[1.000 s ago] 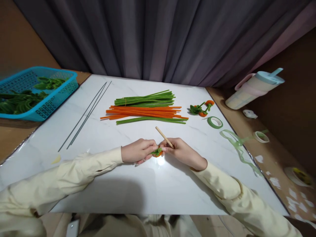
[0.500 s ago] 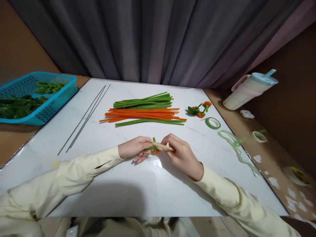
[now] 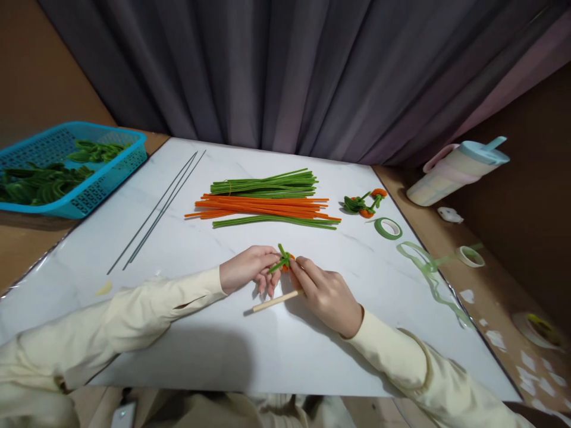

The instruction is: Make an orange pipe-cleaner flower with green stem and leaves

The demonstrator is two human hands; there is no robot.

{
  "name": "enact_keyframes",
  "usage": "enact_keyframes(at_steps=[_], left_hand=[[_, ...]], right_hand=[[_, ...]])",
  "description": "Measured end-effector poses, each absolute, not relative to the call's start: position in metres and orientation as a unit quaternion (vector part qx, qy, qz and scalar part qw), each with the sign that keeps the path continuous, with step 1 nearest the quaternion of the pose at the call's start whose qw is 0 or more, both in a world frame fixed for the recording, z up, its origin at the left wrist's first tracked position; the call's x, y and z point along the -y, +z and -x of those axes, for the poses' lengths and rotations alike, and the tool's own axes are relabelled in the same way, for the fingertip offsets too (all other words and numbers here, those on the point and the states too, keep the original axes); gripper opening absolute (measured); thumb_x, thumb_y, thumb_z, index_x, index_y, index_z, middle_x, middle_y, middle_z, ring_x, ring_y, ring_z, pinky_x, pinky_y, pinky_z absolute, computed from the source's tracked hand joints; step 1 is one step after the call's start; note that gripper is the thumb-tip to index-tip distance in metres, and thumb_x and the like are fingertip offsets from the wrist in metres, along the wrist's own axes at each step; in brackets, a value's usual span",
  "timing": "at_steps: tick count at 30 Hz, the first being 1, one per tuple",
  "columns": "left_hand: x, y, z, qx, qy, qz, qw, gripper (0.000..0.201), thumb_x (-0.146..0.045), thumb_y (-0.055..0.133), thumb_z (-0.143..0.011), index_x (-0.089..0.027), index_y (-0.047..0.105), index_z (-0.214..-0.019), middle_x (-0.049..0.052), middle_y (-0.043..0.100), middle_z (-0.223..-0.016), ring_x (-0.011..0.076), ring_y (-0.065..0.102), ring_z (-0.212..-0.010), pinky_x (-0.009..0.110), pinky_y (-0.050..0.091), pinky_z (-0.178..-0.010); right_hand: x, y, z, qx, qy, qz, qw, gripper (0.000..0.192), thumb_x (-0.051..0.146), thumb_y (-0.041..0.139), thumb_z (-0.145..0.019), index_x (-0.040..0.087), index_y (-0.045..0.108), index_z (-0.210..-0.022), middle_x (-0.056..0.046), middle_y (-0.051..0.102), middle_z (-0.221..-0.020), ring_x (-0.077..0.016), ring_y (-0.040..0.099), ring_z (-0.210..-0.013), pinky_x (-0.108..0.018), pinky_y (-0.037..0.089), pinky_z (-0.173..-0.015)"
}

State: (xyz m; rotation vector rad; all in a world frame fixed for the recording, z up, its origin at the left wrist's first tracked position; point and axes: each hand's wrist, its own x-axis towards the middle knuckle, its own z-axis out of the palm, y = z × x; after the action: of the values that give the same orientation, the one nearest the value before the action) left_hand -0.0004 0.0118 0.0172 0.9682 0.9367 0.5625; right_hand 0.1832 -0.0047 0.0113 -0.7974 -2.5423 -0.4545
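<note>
Between my hands is a small orange and green pipe-cleaner flower (image 3: pixel 285 261), its green ends sticking up and to the left. My left hand (image 3: pixel 250 267) pinches it from the left, thumb and forefinger closed and the lower fingers loosely curled. From the other side, the fingertips of my right hand (image 3: pixel 328 297) press on the orange part. A pale wooden stick (image 3: pixel 275 301) juts left from beneath my right hand; its right end is hidden by the fingers. Beyond my hands lie green pipe cleaners (image 3: pixel 263 184) and orange pipe cleaners (image 3: pixel 263 205) in rows.
Thin dark wires (image 3: pixel 160 208) lie at the left, near a blue basket (image 3: pixel 107 181) of green pieces. At the right are finished-looking orange and green pieces (image 3: pixel 366 203), green tape (image 3: pixel 387 229), a loose green strip (image 3: pixel 430 267) and a tumbler (image 3: pixel 450 172).
The wooden stick, earlier held level across the flower between both hands, now points down-left below my right hand. My right fingertips have shifted onto the flower. The view has tilted slightly.
</note>
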Motion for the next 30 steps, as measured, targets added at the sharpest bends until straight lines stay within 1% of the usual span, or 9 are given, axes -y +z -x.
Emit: enact_keyframes(at_steps=[4, 9, 13, 16, 20, 24, 26, 30], left_hand=[[-0.009, 0.017, -0.003, -0.442, 0.277, -0.437, 0.732, 0.017, -0.026, 0.042, -0.085, -0.013, 0.048, -0.077, 0.0, 0.057, -0.055, 0.0102, 0.057, -0.041, 0.015, 0.039, -0.033], [-0.005, 0.015, -0.006, -0.447, 0.298, -0.421, 0.73, 0.021, -0.029, 0.043, -0.086, -0.012, 0.05, -0.076, 0.004, 0.062, -0.06, 0.0099, 0.058, -0.043, 0.015, 0.04, -0.035], [-0.003, 0.012, -0.008, -0.443, 0.318, -0.406, 0.733, 0.021, -0.031, 0.045, -0.086, -0.012, 0.049, -0.078, 0.005, 0.064, -0.061, 0.0111, 0.061, -0.045, 0.015, 0.041, -0.037], [-0.002, 0.012, -0.01, -0.44, 0.324, -0.404, 0.734, 0.023, -0.035, 0.048, -0.084, -0.013, 0.047, -0.077, 0.004, 0.063, -0.06, 0.0146, 0.063, -0.045, 0.017, 0.042, -0.035], [-0.002, 0.014, -0.011, -0.446, 0.327, -0.404, 0.728, 0.023, -0.036, 0.051, -0.082, -0.013, 0.047, -0.077, 0.004, 0.063, -0.059, 0.0161, 0.063, -0.044, 0.019, 0.043, -0.035], [-0.003, 0.014, -0.009, -0.454, 0.313, -0.407, 0.728, 0.022, -0.032, 0.049, -0.083, -0.013, 0.048, -0.073, 0.005, 0.064, -0.059, 0.016, 0.064, -0.046, 0.019, 0.044, -0.036], [-0.004, 0.014, -0.009, -0.457, 0.305, -0.409, 0.728, 0.023, -0.032, 0.049, -0.083, -0.013, 0.048, -0.07, 0.005, 0.064, -0.058, 0.0152, 0.064, -0.046, 0.019, 0.046, -0.038], [-0.005, 0.014, -0.008, -0.465, 0.293, -0.412, 0.727, 0.028, -0.036, 0.055, -0.079, -0.012, 0.049, -0.067, 0.005, 0.063, -0.056, 0.0166, 0.064, -0.049, 0.02, 0.047, -0.037]], right_hand=[[0.005, 0.014, -0.18, 0.913, -0.146, 0.311, 0.221, 0.031, 0.012, 0.032, -0.092, 0.002, 0.06, -0.1, -0.011, 0.065, -0.088, -0.0129, 0.057, -0.057, -0.025, 0.039, -0.04], [0.004, 0.013, -0.181, 0.912, -0.129, 0.328, 0.211, 0.032, 0.015, 0.03, -0.093, 0.005, 0.059, -0.102, -0.01, 0.065, -0.092, -0.0115, 0.059, -0.06, -0.022, 0.039, -0.042], [0.003, 0.011, -0.181, 0.911, -0.164, 0.322, 0.201, 0.03, 0.012, 0.033, -0.092, 0.003, 0.059, -0.104, -0.012, 0.065, -0.093, -0.0121, 0.058, -0.061, -0.023, 0.04, -0.044], [0.003, 0.01, -0.179, 0.907, -0.206, 0.314, 0.19, 0.028, 0.011, 0.035, -0.091, 0.003, 0.059, -0.103, -0.013, 0.064, -0.093, -0.0129, 0.057, -0.061, -0.023, 0.04, -0.045], [-0.002, 0.01, -0.18, 0.922, -0.236, 0.261, 0.16, 0.03, 0.006, 0.033, -0.088, 0.002, 0.06, -0.099, -0.015, 0.063, -0.091, -0.0145, 0.057, -0.063, -0.023, 0.041, -0.043], [-0.011, 0.012, -0.186, 0.941, -0.258, 0.163, 0.146, 0.032, 0.004, 0.031, -0.085, 0.003, 0.063, -0.088, -0.017, 0.063, -0.09, -0.0141, 0.053, -0.055, -0.024, 0.04, -0.038], [-0.015, 0.012, -0.189, 0.949, -0.252, 0.124, 0.142, 0.032, 0.004, 0.032, -0.085, 0.003, 0.063, -0.083, -0.018, 0.064, -0.089, -0.0141, 0.053, -0.054, -0.024, 0.041, -0.038], [-0.02, 0.013, -0.195, 0.958, -0.243, 0.093, 0.124, 0.034, 0.004, 0.03, -0.085, 0.003, 0.064, -0.084, -0.019, 0.063, -0.092, -0.0147, 0.054, -0.058, -0.024, 0.044, -0.04]])
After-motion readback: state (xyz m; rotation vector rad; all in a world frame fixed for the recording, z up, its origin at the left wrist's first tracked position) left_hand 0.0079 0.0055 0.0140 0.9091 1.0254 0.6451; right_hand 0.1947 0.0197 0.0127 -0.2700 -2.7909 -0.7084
